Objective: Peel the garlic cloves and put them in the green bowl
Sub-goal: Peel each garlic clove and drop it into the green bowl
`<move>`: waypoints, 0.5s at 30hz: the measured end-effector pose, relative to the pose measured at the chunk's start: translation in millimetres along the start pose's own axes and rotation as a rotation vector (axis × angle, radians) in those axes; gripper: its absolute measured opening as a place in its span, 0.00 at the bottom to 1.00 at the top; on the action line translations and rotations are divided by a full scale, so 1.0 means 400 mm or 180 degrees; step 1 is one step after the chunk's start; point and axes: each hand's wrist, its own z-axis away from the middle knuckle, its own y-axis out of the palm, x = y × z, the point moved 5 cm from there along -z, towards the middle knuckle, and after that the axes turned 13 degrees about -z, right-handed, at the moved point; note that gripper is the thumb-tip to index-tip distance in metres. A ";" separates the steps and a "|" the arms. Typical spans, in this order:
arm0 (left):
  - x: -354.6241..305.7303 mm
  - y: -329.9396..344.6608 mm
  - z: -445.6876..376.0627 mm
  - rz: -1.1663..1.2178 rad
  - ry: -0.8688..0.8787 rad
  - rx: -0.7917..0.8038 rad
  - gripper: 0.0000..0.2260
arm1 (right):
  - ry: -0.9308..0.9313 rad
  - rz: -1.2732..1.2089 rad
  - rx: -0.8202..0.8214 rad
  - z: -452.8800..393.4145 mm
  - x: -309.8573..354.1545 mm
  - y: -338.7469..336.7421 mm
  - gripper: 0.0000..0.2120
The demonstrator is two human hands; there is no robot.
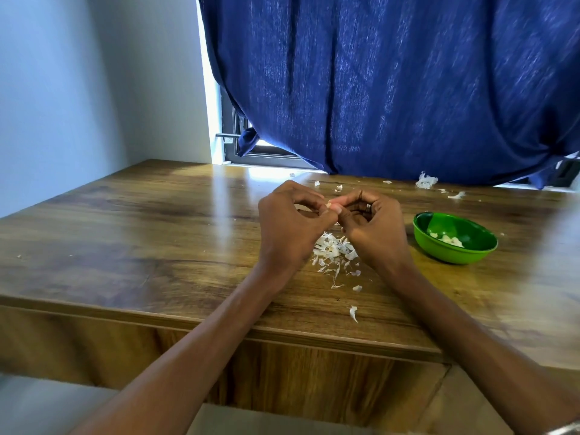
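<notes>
The main risk is that the garlic clove (329,205) slips out from between the fingertips. It is small and only a little of it shows, so a strong pull on the skin can make it jump away and fall on the surface (157,246) or over the near edge to the floor. A second risk is that pieces of skin stay stuck on the clove and go with it into the green bowl (455,238), because the thin skin clings to fingers. Also, the bowl is light-looking and stands near the right wrist, so a careless move of that arm may push it.

The left hand (290,229) and the right hand (373,229) meet above the surface, both with fingers curled, and they pinch the clove together between thumb and fingertips. The clove is in the air, directly above the pile of skins (334,252) that lies between the two wrists. The green bowl stands to the right of the right hand, apart from it, and already holds some pale peeled cloves (450,240). More skins (426,181) lie far back by the blue curtain (392,83).
</notes>
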 end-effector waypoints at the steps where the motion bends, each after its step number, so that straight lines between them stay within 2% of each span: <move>1: -0.001 0.001 0.000 -0.0001 0.0003 0.0011 0.05 | -0.0011 0.0005 -0.0006 0.001 0.001 0.000 0.05; 8: 0.022 0.011 -0.007 0.0466 -0.0363 0.0254 0.02 | 0.0291 -0.0526 -0.0193 -0.005 -0.006 -0.009 0.07; 15: 0.029 0.023 -0.008 0.0933 -0.0702 0.0404 0.04 | 0.0533 -0.0711 -0.0305 -0.007 -0.013 -0.019 0.08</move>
